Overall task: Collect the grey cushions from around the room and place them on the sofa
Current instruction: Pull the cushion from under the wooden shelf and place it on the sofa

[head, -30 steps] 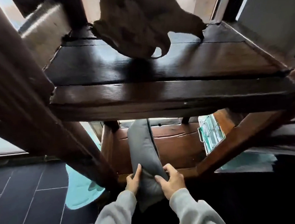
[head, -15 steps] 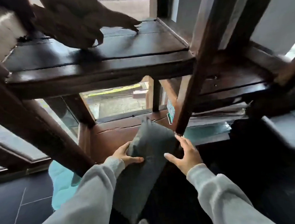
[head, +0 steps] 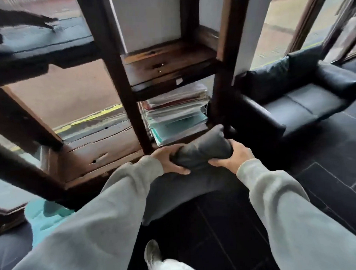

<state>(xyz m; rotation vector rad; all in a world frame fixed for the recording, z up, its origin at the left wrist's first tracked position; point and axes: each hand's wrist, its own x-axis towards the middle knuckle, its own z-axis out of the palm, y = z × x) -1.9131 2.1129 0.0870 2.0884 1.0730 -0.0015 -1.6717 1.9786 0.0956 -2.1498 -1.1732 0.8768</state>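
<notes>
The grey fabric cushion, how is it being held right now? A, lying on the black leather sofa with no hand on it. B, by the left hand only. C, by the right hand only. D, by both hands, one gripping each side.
D: the left hand and right hand each grip a side of the grey fabric cushion, away from the black leather sofa.

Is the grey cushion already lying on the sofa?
No, the cushion is gripped between the left hand and right hand in front of the shelf, apart from the sofa.

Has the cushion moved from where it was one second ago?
Yes. The cushion has come out from under the shelf, toward the person.
</notes>
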